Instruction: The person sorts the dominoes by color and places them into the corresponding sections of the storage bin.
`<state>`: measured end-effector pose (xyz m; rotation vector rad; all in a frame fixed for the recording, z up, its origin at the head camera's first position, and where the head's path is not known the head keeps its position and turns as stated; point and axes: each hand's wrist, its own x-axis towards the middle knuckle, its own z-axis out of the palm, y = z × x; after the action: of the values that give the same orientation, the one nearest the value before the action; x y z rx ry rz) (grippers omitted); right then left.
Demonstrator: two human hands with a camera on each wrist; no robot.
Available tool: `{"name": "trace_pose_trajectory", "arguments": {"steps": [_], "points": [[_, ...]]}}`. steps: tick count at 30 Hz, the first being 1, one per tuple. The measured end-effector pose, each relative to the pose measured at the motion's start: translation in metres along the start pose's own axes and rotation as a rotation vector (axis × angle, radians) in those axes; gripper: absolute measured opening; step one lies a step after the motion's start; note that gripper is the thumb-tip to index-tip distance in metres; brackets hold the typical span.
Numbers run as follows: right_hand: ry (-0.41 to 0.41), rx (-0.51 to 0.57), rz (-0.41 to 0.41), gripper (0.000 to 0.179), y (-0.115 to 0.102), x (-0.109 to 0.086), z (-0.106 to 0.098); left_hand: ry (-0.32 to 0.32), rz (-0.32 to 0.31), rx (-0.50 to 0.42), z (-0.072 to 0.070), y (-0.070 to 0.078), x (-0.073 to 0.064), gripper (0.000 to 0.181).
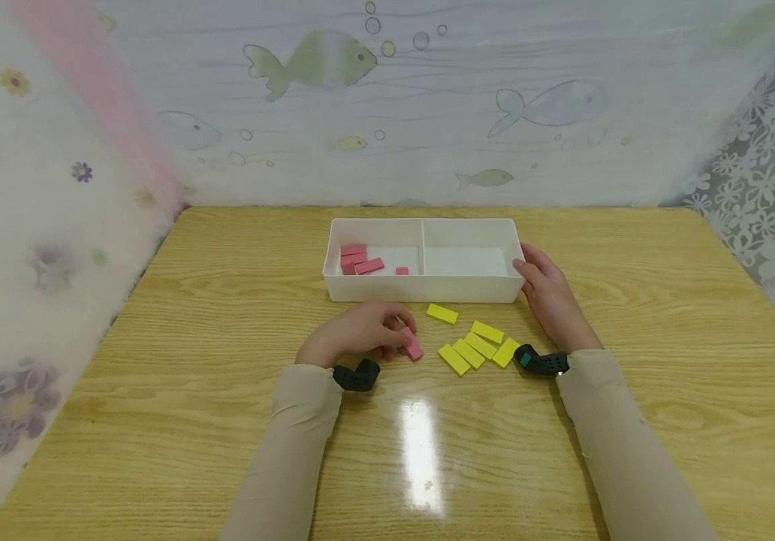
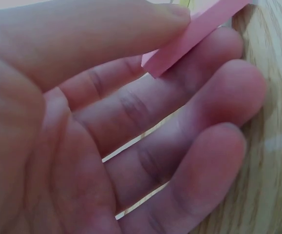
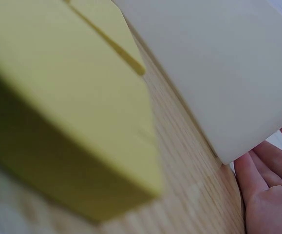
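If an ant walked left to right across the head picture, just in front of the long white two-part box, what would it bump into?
The person's left hand → the pink rectangular block it pinches → the loose yellow rectangular blocks → the person's right hand.

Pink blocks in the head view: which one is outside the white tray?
The pink block pinched in the left grip, on the near side of the white tray; the other visible pink blocks lie in the tray's left compartment.

There are six yellow blocks (image 1: 480, 346), five-plus pink blocks (image 1: 414, 346), one box (image 1: 428, 289).
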<state>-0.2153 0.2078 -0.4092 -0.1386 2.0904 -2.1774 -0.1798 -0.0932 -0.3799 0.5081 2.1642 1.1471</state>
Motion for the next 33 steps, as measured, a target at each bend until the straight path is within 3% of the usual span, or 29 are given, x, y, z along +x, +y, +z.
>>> {"name": "trace_pose_trajectory", "arguments": {"steps": [6, 16, 24, 33], "points": [[-0.004, -0.001, -0.001, 0.057, -0.0013, -0.0003, 0.0006, 0.026, -0.010, 0.013, 0.0002, -0.0013, 0.0014, 0.013], [0.000, 0.013, -0.007, 0.058, -0.0015, 0.0009, 0.0012, 0.024, -0.004, 0.045, -0.0007, -0.0009, 0.0019, 0.015], [0.001, 0.019, -0.001, 0.057, -0.0025, -0.0003, 0.0013, 0.016, 0.006, 0.010, -0.0002, 0.0008, 0.0009, 0.014], [0.009, 0.024, 0.000, 0.057, -0.0026, -0.0001, 0.0016, 0.028, 0.006, 0.055, -0.0008, 0.0002, 0.0013, 0.014]]}}
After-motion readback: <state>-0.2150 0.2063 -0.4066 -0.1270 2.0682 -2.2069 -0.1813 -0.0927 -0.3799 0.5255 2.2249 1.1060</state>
